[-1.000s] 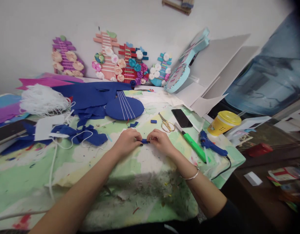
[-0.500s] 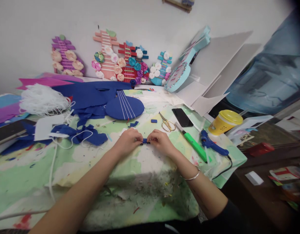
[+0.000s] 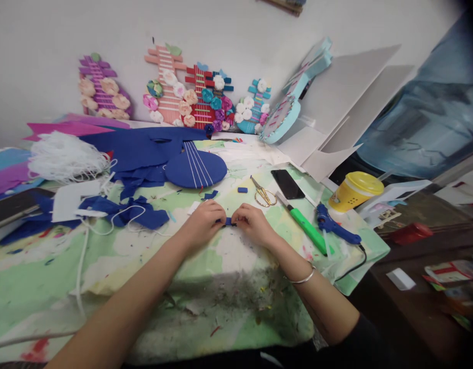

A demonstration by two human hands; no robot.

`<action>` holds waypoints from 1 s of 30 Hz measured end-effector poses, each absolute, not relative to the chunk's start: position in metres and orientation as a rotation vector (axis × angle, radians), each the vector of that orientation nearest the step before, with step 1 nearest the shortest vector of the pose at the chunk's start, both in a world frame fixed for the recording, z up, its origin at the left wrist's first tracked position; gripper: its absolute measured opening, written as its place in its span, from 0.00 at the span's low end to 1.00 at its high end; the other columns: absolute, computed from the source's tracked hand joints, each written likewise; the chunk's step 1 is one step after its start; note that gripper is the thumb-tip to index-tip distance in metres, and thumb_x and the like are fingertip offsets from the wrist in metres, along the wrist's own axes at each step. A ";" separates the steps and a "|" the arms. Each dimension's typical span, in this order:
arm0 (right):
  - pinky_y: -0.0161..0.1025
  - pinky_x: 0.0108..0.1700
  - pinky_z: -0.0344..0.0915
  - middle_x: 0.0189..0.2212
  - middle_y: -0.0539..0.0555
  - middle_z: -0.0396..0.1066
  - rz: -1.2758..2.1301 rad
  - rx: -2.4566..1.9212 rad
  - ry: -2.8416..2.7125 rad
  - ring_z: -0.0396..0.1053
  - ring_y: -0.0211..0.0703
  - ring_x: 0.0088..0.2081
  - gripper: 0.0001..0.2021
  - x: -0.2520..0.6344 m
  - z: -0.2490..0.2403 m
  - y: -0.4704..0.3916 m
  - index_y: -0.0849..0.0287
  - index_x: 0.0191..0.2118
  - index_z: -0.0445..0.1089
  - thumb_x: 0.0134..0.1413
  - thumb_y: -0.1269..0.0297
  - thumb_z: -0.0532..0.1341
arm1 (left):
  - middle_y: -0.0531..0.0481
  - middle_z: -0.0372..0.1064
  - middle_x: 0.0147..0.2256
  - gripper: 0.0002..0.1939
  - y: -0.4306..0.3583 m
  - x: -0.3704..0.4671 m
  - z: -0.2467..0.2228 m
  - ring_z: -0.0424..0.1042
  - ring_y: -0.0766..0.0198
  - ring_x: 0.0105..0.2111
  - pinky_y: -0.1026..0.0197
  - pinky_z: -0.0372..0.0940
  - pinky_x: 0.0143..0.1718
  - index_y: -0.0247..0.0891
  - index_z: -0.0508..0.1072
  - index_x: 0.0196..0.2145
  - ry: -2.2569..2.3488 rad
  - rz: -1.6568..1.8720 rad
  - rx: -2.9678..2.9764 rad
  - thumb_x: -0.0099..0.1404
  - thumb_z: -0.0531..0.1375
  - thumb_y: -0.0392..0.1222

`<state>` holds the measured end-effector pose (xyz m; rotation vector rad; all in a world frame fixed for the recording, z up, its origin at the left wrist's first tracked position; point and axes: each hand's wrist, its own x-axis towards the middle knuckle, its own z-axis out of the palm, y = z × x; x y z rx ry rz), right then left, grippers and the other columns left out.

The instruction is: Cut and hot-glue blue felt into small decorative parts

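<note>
Between my fingertips, low over the table, is a small dark blue strip (image 3: 229, 221); most of it is covered by the fingers. My left hand (image 3: 205, 220) pinches its left end, and my right hand (image 3: 253, 222) pinches the right end. Just beyond them lie a small blue block (image 3: 242, 190) and a blue scrap (image 3: 211, 195). Farther back is a blue oval body (image 3: 197, 170) with white strings stretched across it. To the right of my right hand are gold-handled scissors (image 3: 264, 196) and a green utility knife (image 3: 309, 230).
A black phone (image 3: 288, 184), a blue glue gun (image 3: 336, 225) and a yellow lidded cup (image 3: 355, 190) stand on the right. White cord (image 3: 69, 156) and blue fabric (image 3: 140, 148) pile up at left. Decorated model guitars (image 3: 201, 97) lean on the wall; a loose cable (image 3: 81, 266) crosses the cloth.
Both hands stay in nearly the same place, still pinching the blue strip, with only slight finger movement. The view has shifted very slightly.
</note>
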<state>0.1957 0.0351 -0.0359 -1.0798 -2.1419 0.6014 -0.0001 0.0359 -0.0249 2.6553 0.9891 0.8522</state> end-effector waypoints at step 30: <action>0.44 0.43 0.63 0.36 0.56 0.65 0.352 -0.963 -2.163 0.63 0.44 0.39 0.13 0.202 -0.037 0.028 0.56 0.42 0.75 0.51 0.75 0.61 | 0.39 0.73 0.41 0.09 0.009 -0.004 -0.033 0.67 0.50 0.45 0.46 0.64 0.44 0.33 0.76 0.36 1.031 0.914 3.054 0.63 0.55 0.30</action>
